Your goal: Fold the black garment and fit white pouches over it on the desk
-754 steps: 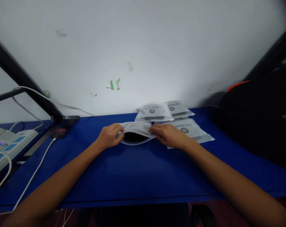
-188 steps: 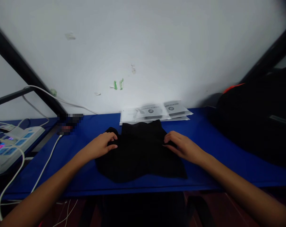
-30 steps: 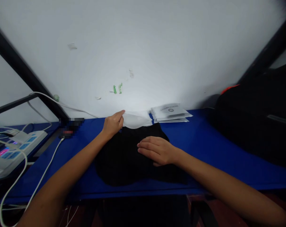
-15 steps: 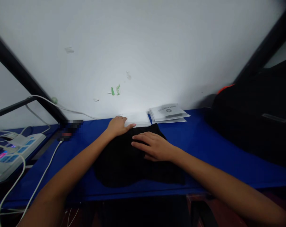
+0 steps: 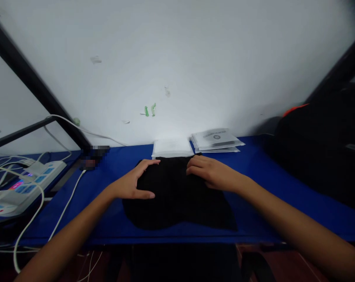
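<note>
A piece of black cloth (image 5: 177, 196), which looks like a folded garment, lies spread on the blue tabletop. My left hand (image 5: 137, 180) rests on its left side, the thumb and fingers wide apart. At the upper right part of the cloth is my right hand (image 5: 211, 171), palm down with bent fingers touching the fabric; no gripped fold shows, and its thumb is mostly hidden. Just behind the cloth, a white packet (image 5: 173, 147) lies flat against the wall. Beside it sit a few clear-and-white plastic packets (image 5: 217, 139) with a printed logo.
At the left is a white power strip (image 5: 30, 188) with several cables and a lit display. A white cable (image 5: 67, 205) crosses the table's left end. On the right stands a large black bag-like item (image 5: 318, 149) with an orange edge. Dark metal frame bars rise at both sides.
My left hand has come back from the cloth's far edge to its left side, thumb now spread. My right hand has moved outward to the upper right. The view has shifted slightly.
</note>
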The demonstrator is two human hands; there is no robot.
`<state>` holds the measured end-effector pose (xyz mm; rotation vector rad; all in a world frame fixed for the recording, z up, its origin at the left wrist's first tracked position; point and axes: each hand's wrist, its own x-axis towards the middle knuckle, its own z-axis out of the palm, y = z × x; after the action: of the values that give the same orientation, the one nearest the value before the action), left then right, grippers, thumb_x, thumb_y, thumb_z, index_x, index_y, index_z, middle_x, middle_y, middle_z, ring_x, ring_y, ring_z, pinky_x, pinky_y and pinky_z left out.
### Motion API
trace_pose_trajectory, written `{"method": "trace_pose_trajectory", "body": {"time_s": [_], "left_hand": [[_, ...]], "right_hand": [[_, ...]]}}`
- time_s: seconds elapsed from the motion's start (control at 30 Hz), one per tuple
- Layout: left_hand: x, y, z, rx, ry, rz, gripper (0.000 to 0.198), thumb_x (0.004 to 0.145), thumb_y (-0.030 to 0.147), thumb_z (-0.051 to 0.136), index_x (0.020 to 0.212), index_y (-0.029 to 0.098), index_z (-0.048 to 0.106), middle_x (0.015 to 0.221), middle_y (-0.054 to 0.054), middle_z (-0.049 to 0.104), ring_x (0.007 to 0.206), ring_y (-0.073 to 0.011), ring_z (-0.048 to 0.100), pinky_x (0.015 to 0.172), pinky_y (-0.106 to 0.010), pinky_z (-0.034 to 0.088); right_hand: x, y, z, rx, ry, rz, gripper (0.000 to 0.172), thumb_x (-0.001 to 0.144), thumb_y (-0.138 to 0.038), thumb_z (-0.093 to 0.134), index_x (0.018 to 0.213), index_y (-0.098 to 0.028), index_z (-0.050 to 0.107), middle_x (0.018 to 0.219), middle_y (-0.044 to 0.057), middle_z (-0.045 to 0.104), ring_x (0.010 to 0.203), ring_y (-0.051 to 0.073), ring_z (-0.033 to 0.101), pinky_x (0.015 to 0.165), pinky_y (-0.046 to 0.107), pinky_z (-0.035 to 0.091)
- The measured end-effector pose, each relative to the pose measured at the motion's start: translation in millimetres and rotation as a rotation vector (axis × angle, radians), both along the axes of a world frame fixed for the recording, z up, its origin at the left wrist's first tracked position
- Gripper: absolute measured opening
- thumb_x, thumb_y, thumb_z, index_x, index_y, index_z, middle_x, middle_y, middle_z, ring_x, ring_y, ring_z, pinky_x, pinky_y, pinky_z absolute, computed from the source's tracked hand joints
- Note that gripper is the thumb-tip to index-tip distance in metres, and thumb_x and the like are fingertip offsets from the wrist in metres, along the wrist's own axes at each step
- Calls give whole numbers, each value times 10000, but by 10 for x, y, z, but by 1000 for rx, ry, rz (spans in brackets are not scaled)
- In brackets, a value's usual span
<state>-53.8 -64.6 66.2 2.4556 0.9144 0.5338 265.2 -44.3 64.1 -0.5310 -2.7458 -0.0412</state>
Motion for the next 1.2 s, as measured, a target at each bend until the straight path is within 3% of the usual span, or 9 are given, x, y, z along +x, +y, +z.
{"method": "trace_pose_trajectory", "body": {"time_s": [0.13,0.4,0.67,0.8,0.9,0.97,1.07,1.13,1.2], "left_hand": [[-60,-49,-96,-62,147,105,902,703,498,795,1448,281,336,1505,-130,312,1386,-361,332,1132,-547,325],[-63,-28,-97,-58,43,202,290,866,314,578,1143,232,546,1153,-58,611,1061,-233,592,941,-413,476],[-426,266,-278,43,123,579,445,777,230,533,1216,182,476,1065,-90,641,930,-242,635,812,-397,495],[-437,294,-263,98,183,363,429,764,239,574,1191,210,533,1139,-88,611,1036,-251,597,886,-410,481],[-351,283,-211,115,171,179,270,835,317,580,1091,230,588,1139,-64,623,1062,-238,574,931,-405,458],[-297,324,-203,100,173,239,184,896,378,537,966,225,611,1007,-43,662,933,-216,607,844,-362,478],[-247,457,-235,126,243,486,200,915,399,530,949,217,605,864,-33,674,741,-202,614,692,-320,464],[-211,530,-251,272,321,584,222,895,372,571,1031,198,589,939,-73,674,811,-244,624,725,-356,461],[-154,540,-238,450,349,568,254,908,363,563,1084,180,574,1055,-118,648,955,-291,606,818,-416,450]], "right_hand": [[144,-4,-27,-96,16,-38,520,590,80,410,1022,-154,580,1029,104,611,979,226,558,837,383,491],[511,-41,-208,-151,155,-133,422,741,31,438,1075,-191,570,1074,98,595,1013,216,562,856,385,505],[707,-42,-461,-297,115,-146,443,859,-28,360,1184,-201,604,1248,115,593,1199,220,541,1006,450,474],[697,-107,-389,-387,139,-186,315,924,-215,477,1220,-207,587,1243,114,605,1198,243,550,1024,472,460],[668,-138,-364,-434,96,-247,425,888,-385,592,1276,-212,562,1278,127,585,1206,278,545,1032,496,449],[649,-135,-379,-452,68,-258,468,872,-402,610,1293,-207,548,1303,134,565,1217,283,535,1040,494,441],[625,-107,-402,-462,68,-258,448,879,-338,580,1304,-209,531,1304,128,560,1221,272,528,1052,487,428],[617,-89,-397,-471,78,-261,452,867,-296,569,1310,-219,524,1290,120,570,1212,272,534,1044,490,431],[618,-78,-383,-482,84,-269,469,852,-266,564,1316,-226,517,1288,115,575,1204,278,539,1028,491,442]]}}
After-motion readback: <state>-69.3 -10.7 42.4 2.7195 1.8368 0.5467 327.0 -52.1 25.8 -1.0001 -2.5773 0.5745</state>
